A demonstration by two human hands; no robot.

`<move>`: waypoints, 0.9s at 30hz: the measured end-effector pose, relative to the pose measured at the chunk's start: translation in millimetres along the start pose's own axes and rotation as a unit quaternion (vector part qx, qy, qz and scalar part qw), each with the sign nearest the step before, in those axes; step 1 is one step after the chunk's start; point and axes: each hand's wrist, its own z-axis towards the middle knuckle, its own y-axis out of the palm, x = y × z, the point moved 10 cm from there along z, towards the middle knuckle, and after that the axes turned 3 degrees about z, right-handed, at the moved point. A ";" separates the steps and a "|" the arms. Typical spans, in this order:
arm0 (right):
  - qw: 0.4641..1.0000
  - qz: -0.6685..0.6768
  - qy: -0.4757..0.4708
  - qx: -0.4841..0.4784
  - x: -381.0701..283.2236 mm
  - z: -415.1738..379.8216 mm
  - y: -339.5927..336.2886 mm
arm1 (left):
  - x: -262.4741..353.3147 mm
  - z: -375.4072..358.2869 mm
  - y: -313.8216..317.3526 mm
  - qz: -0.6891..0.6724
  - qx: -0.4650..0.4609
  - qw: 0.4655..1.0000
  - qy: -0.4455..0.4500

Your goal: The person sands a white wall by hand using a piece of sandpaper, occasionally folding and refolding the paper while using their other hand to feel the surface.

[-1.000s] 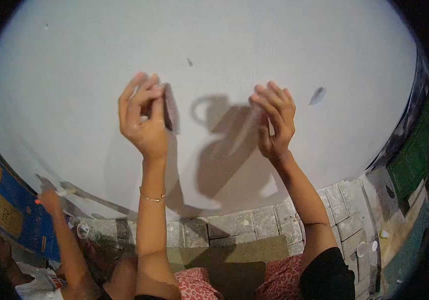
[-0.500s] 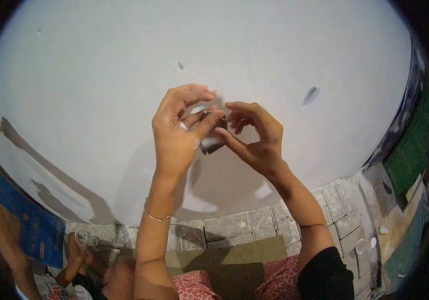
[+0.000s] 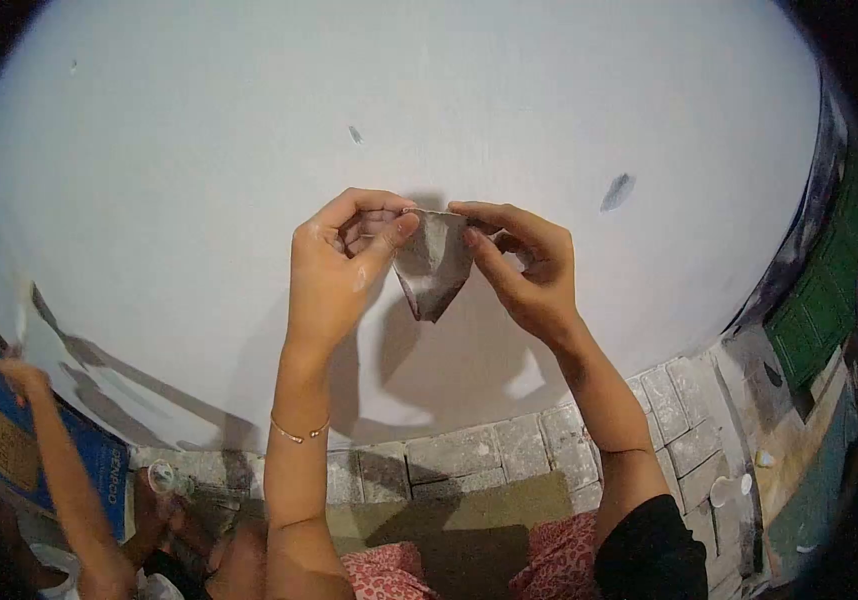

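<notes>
Two Hands Pinch a Folded Sheet by a White Wall

The left hand [image 3: 339, 268] and the right hand [image 3: 534, 265] each grip an upper corner of a folded grey sheet [image 3: 436, 262] between thumb and fingers; its lower end tapers downward, with dark reddish edges. A thin bracelet [image 3: 300, 438] circles the left wrist. Behind them, the white wall [image 3: 199, 150] bears a dark smudge [image 3: 617, 192] to the right. Grey paving blocks [image 3: 529, 443] line its foot, near an olive mat [image 3: 374, 515]. At far left, another person's hand [image 3: 21, 376] is raised near the wall, above a clear cup [image 3: 162, 476].
</notes>
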 end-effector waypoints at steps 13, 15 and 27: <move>0.998 0.037 0.053 -0.005 14.8 -0.5 1.8 | -5.2 -4.9 15.8 0.015 -0.042 0.998 -0.038; 0.998 0.042 0.049 -0.008 14.0 -0.1 2.7 | -2.4 -5.9 19.6 0.011 -0.038 0.999 -0.021; 0.976 0.150 0.150 -0.044 18.2 -3.1 8.2 | 30.9 -13.3 17.1 0.080 0.031 0.979 0.182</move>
